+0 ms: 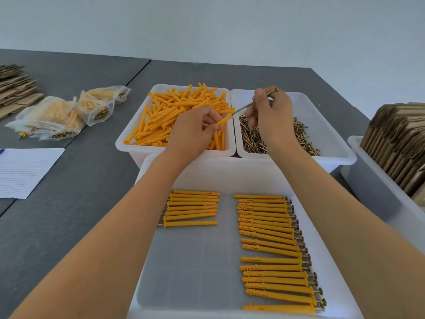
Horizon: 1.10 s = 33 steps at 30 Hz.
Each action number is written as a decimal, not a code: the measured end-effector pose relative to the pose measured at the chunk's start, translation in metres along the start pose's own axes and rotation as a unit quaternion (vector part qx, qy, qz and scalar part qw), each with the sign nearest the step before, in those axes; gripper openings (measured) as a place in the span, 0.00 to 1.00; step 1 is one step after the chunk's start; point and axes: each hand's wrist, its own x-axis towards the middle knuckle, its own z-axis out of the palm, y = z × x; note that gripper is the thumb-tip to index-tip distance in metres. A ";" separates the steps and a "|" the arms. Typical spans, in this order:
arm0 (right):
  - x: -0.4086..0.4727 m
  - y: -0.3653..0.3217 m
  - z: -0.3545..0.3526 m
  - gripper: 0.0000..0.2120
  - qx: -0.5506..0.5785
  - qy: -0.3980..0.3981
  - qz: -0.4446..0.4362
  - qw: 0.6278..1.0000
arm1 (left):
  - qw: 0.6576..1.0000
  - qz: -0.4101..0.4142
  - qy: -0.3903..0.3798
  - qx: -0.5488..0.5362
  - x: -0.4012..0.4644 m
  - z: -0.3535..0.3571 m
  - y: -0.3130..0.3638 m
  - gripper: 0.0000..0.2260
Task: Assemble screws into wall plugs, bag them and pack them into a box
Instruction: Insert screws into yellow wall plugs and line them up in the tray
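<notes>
Orange plastic fills the bin (138, 143) at 12 o'clock — a loose heap of wall plugs (174, 111). Over its right edge the left hand (193, 132) pinches one wall plug (224, 120) between thumb and curled fingers, open end aimed toward 2 o'clock. The right hand (271, 113) grips a long screw (243, 108) in its curled fingers, its tip just at the plug's mouth; whether it has entered I cannot tell. Beneath that hand, at 1 o'clock, a second white bin (326, 125) holds a pile of brass-coloured screws (253, 139). Nearest the person, at 6 o'clock, a white tray (197, 268) carries finished plug-and-screw sets in two rows — a short row (190, 208) on its left, a long row (273, 249) on its right. On the grey surface (76, 203) at 10 o'clock lie filled clear bags (57, 116), lined paper (23, 171) at 9, flat cardboard (400, 143) in a bin at 3.
</notes>
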 end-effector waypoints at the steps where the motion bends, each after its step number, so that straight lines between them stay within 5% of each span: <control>1: -0.002 0.000 0.003 0.10 -0.007 -0.001 0.001 1.000 | 1.000 0.000 0.001 0.002 0.000 0.000 0.000 0.07; 14: -0.017 0.005 0.022 0.08 -0.025 -0.022 -0.027 0.999 | 1.000 -0.001 -0.013 -0.028 0.000 0.000 0.000 0.06; 22: -0.014 0.001 0.018 0.11 0.003 0.091 -0.066 0.994 | 0.999 -0.011 -0.011 -0.038 0.000 0.000 0.000 0.06; 29: -0.017 0.009 0.026 0.04 -0.074 -0.088 -0.012 0.993 | 0.997 0.007 -0.030 -0.068 -0.002 -0.002 0.003 0.06; 33: -0.017 0.011 0.027 0.10 -0.114 -0.147 0.005 0.983 | 0.995 0.008 -0.023 -0.094 -0.002 -0.006 0.004 0.04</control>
